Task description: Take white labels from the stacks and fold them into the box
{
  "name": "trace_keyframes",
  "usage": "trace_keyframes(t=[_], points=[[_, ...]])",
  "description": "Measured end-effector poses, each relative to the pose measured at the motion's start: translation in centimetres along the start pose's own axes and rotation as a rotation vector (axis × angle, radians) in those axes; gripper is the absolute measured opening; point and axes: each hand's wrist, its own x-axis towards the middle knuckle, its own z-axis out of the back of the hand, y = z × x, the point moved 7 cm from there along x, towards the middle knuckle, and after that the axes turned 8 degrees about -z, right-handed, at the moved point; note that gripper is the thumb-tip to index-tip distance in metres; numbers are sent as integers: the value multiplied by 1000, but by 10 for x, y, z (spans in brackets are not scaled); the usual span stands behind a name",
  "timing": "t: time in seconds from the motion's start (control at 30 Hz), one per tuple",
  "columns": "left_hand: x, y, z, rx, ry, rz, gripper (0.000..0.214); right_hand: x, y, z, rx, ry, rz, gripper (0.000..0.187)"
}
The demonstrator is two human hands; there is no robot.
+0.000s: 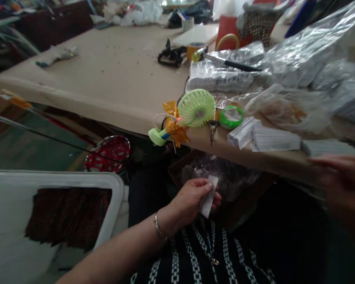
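My left hand (192,199) is closed in a pinch around a narrow white paper label (208,200), held low in front of my body below the table edge. At the far right my right hand (340,173) is smeared by motion. Its fingers reach the near end of a flat stack of labels (328,147) at the table's edge; whether they grip any of it is unclear. Left of that stack lie a fanned pile of printed labels (275,139) and a smaller bundle of labels (243,133).
On the table edge (127,106) a green fan (197,108) is fixed with orange tape, beside a green tape roll (231,116). Clear plastic bags (296,106) cover the right side. A white bin (115,189) with dark folded pieces stands at left, near a red basket (108,154).
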Motion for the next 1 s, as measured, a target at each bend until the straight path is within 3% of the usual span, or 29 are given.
trace_keyframes(t=[0.07, 0.13, 0.2, 0.27, 0.53, 0.7, 1.0], points=[[-4, -5, -11, -34, 53, -7, 25, -31, 38, -54, 180, 250, -20, 22], [-9, -8, -17, -36, 81, -23, 23, -55, 62, -103, 380, 450, -140, 23], [-11, -9, -20, -13, 79, -51, 22, -65, 71, -134, 612, 494, -307, 25], [-12, -9, -21, -2, 67, -83, 21, -69, 71, -153, 765, 494, -454, 25], [-14, -3, -18, -93, 45, -105, 25, -80, 59, -178, 1064, 511, -778, 21], [-18, 3, -22, -185, 159, -1, 25, -90, 65, -185, 1124, 525, -966, 24], [-17, 15, -14, -281, 247, 132, 21, -88, 58, -180, 1088, 492, -917, 24]])
